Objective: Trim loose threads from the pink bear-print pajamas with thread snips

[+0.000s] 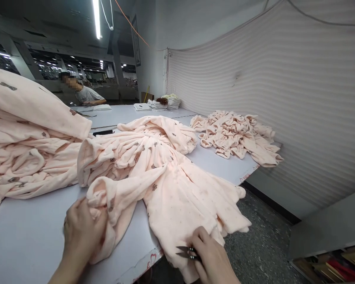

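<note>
A pale pink plush garment with small dark bow prints lies across the table, and its lower part hangs over the front edge. My left hand is closed on the end of one sleeve, whose opening faces me. Thread snips with dark blades rest in my right hand, blades apart and pointing left over the hanging cloth. The right fingers curl around the snips and touch the fabric; whether they also pinch it, I cannot tell.
Pink garments are heaped at the left, and another pile lies at the back right. White stacks stand at the table's far end. A person is beyond the table. The front edge drops to a speckled floor.
</note>
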`<state>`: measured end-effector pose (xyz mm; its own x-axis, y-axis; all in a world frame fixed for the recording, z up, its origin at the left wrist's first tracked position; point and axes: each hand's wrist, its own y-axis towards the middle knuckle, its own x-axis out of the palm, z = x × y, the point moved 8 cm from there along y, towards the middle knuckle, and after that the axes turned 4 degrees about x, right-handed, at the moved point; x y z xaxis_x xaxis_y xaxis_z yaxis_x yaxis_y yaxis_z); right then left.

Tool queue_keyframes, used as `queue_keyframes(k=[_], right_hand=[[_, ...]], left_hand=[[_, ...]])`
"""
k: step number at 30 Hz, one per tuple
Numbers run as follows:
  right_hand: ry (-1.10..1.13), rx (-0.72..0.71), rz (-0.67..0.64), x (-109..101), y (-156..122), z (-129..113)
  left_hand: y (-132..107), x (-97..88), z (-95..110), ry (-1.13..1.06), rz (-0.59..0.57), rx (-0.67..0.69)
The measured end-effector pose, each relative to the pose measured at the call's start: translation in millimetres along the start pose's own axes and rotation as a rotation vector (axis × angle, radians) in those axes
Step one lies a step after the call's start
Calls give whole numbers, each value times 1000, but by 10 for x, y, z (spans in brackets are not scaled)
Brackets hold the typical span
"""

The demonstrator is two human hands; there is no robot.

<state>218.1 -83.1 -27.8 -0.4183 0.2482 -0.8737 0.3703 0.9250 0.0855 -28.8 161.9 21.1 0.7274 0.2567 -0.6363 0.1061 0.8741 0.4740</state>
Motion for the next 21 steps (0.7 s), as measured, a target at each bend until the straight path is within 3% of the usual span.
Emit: queue_keyframes(k=[1,3,5,7,8,11,15,18,21], right_hand=[[136,32,22,-50,39,37],[438,140,43,-130,113,132],[740,242,29,-141,161,185],[951,261,7,-134,189,159],[989,245,13,-151,196,142],[789,188,158,-332,180,177],[291,177,344,-611,126,280],[59,99,362,-716,120,185],[2,-30,293,-767,112,-45]], left_hand=[[-171,-45,140,39,111,121],[-582,80,399,-19,96,226],[-999,409,711,-367,-154,265],[-1382,871,953,-544,-533,107],[-1508,1031,1027,-550,-632,10],[-1538,1201,1215,-605,-665,-97],[-1283,995,1361,-721,-529,66],[-1219,876,1360,-777,-491,106],[-1220,856,1352,-813,-474,108]])
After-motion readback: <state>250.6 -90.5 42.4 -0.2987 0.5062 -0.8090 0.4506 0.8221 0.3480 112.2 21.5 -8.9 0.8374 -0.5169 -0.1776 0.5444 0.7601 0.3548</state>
